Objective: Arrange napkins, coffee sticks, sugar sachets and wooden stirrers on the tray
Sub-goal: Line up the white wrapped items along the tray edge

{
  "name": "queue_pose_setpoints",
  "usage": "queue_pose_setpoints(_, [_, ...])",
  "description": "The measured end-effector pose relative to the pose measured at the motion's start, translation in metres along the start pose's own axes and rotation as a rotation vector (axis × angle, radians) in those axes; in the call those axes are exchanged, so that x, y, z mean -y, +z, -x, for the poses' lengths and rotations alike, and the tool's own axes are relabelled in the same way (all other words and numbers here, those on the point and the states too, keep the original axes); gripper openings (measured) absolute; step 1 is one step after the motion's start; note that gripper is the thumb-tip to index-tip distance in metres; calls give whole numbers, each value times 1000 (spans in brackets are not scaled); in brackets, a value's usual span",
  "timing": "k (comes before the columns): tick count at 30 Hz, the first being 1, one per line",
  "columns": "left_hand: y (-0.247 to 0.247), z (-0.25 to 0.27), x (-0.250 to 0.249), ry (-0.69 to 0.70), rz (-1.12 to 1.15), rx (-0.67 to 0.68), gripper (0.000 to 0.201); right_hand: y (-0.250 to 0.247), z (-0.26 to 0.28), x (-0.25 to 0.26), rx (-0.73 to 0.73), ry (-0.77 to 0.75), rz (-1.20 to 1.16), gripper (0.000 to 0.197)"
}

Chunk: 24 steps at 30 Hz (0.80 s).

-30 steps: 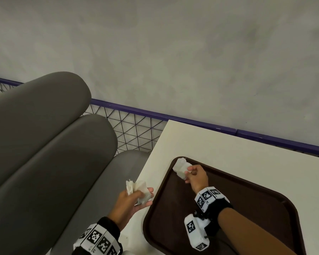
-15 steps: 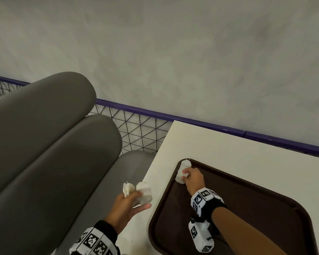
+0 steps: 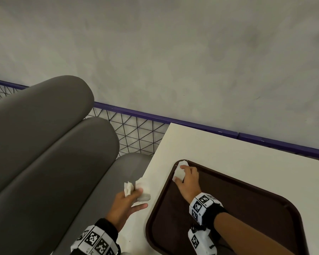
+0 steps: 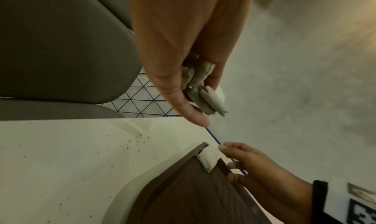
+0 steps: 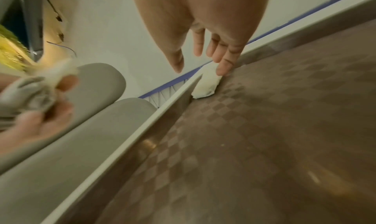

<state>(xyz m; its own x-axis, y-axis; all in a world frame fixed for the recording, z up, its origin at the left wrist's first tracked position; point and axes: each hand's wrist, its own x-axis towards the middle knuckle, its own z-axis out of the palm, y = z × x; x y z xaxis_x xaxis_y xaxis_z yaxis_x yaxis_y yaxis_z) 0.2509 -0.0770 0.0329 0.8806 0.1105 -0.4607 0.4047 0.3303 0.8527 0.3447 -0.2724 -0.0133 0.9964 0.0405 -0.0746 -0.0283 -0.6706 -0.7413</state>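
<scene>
A dark brown tray (image 3: pixel 247 208) lies on the white table (image 3: pixel 228 153). One folded white napkin (image 3: pixel 180 173) lies in the tray's far left corner against the rim. My right hand (image 3: pixel 187 178) rests over it, fingers nearly straight and touching its top; the right wrist view shows fingertips (image 5: pixel 222 68) on the napkin (image 5: pixel 206 86), thumb apart. My left hand (image 3: pixel 129 201) hovers left of the tray, over the table edge. It grips a bunch of folded napkins (image 3: pixel 143 188), also seen as the napkins (image 4: pixel 205 92) between thumb and fingers.
A grey padded bench (image 3: pixel 44 153) runs along the left of the table. Behind it are a purple rail with black wire mesh (image 3: pixel 136 133) and a plain grey wall. Dark specks dot the table (image 4: pixel 81 147) near the tray's left edge.
My right hand has lowered its napkin into the tray's far left corner, and its fingers now lie flatter on it. The left hand keeps its napkins, nearly still.
</scene>
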Motion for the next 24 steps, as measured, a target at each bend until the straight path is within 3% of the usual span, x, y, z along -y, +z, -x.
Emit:
queue_pose_setpoints(6, [8,1,0,37,-37,18,21,12,31,31,219,-127,-347,20])
queue_pose_setpoints(9, [12,2,-1,63,-32,49,22,15,44,42,435,-131,-428,19])
queue_pose_setpoints(11, [14,2,-1,67,-28,55,17,18,50,46,503,-140,-441,17])
queue_pose_setpoints(15, [14,2,-1,53,-5,44,16,21,50,47,403,-129,-462,5])
queue_pose_setpoints(18, [13,2,-2,47,-19,36,14,18,44,46,304,-89,-537,18])
queue_pose_setpoints(24, [17,-1,3,30,-31,23,9,12,51,42,250,-82,-710,22])
